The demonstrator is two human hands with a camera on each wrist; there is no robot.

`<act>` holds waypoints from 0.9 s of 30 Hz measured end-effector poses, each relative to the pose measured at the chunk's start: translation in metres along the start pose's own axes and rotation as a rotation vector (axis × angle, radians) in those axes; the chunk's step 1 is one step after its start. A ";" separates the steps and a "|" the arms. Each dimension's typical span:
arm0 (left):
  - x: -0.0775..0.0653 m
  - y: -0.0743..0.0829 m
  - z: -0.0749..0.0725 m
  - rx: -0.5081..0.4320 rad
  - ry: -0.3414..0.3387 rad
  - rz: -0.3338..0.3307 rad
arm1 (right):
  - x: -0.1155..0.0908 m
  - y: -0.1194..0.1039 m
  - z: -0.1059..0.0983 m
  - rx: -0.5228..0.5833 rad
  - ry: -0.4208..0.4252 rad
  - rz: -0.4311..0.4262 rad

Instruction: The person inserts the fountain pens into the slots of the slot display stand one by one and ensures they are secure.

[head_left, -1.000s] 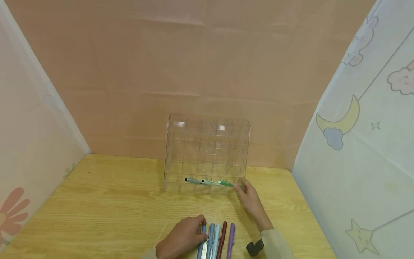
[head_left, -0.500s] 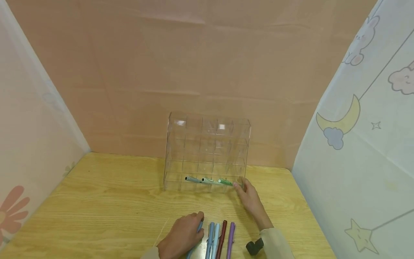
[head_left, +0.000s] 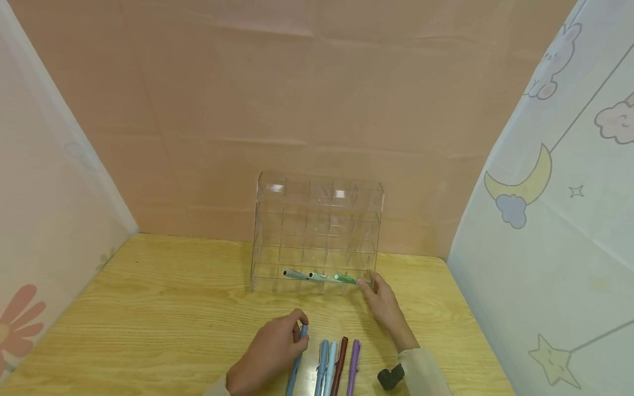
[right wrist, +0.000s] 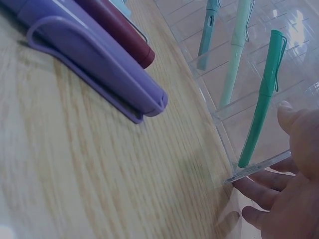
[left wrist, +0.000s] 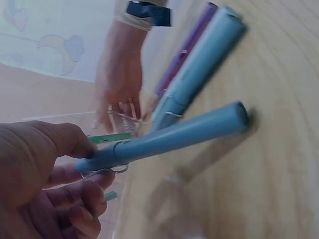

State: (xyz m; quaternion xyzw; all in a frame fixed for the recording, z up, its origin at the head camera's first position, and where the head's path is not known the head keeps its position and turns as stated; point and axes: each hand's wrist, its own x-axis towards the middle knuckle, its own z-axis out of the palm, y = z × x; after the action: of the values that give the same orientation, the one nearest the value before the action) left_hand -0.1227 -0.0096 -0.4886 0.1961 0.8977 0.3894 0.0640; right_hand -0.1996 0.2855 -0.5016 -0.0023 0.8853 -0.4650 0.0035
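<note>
Both hands half-curled on pen, rack

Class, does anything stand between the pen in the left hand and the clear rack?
Nothing visible does: only tabletop shows between pen and rack. Other pens lie to the right; the right hand holds the rack's right end, off the direct line.

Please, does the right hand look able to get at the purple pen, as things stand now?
Probably yes: nothing visible stands between the right hand and the purple pen. But that hand holds the side of the clear rack, so it would likely need to let go first.
</note>
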 end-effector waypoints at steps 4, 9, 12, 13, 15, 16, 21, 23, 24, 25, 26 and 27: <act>-0.002 0.002 -0.011 -0.061 0.021 -0.006 | 0.002 0.001 0.000 0.010 -0.003 0.009; -0.005 0.006 -0.022 -0.094 0.067 0.009 | 0.003 0.002 0.000 0.012 -0.003 0.014; -0.006 0.007 -0.027 -0.098 0.098 0.020 | 0.004 0.003 0.000 0.006 -0.002 0.016; -0.006 0.008 -0.029 -0.098 0.107 0.023 | 0.003 0.004 0.001 0.005 -0.002 0.015; -0.007 0.009 -0.033 -0.106 0.124 0.022 | 0.003 0.004 0.001 0.012 -0.003 0.021; -0.007 0.009 -0.034 -0.111 0.133 0.020 | 0.003 0.004 0.001 0.012 -0.002 0.021; -0.010 0.011 -0.043 -0.135 0.175 -0.010 | 0.003 0.004 0.001 0.005 0.001 0.011; -0.010 0.011 -0.048 -0.144 0.196 -0.024 | 0.003 0.004 0.001 0.004 0.003 0.010; -0.010 0.011 -0.050 -0.148 0.209 -0.032 | 0.003 0.003 0.001 0.004 0.004 0.011; -0.010 0.010 -0.053 -0.153 0.222 -0.038 | 0.003 0.003 0.001 -0.002 0.007 0.008; -0.010 0.009 -0.056 -0.159 0.234 -0.046 | 0.003 0.003 0.002 -0.005 0.009 0.010; -0.010 0.009 -0.059 -0.164 0.248 -0.052 | 0.003 0.003 0.002 -0.009 0.012 0.009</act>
State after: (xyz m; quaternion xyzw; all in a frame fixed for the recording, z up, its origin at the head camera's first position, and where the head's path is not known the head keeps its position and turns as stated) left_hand -0.1271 -0.0478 -0.4422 0.1173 0.8688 0.4807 -0.0213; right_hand -0.2023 0.2859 -0.5051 0.0042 0.8875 -0.4609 0.0002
